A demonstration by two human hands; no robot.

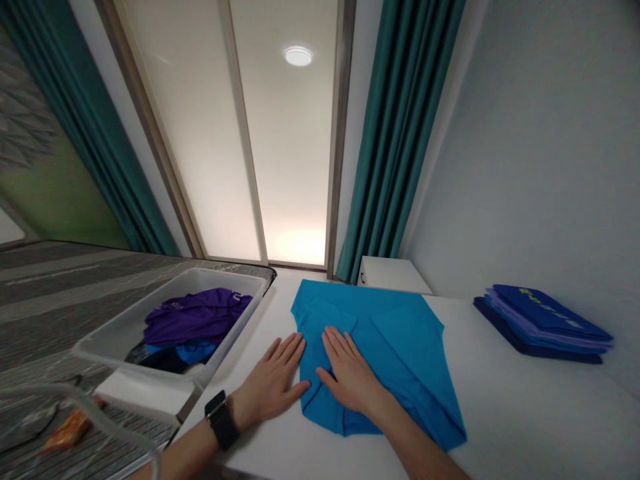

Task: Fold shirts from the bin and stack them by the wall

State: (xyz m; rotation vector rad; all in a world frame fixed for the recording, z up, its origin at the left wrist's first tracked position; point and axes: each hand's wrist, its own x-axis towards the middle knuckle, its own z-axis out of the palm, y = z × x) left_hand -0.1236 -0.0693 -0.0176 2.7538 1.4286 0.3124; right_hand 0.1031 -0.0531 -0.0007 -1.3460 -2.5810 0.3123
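A blue T-shirt point(395, 333) lies spread on the white table, its near part folded over and creased. My right hand point(347, 373) rests flat on the left part of the shirt, fingers stretched out and pointing away from me. Beside the shirt's left edge, my left hand point(277, 377) lies flat with its fingers straight. Its fingertips and thumb touch the edge of the cloth. A black watch point(221, 419) is on my left wrist.
On the left stands a clear plastic bin point(115, 333) holding crumpled purple and blue clothes point(197, 320). A stack of folded clothes point(543, 323) sits at the table's right, near the wall. Behind the table are a white cabinet point(393, 273) and a green curtain point(400, 133).
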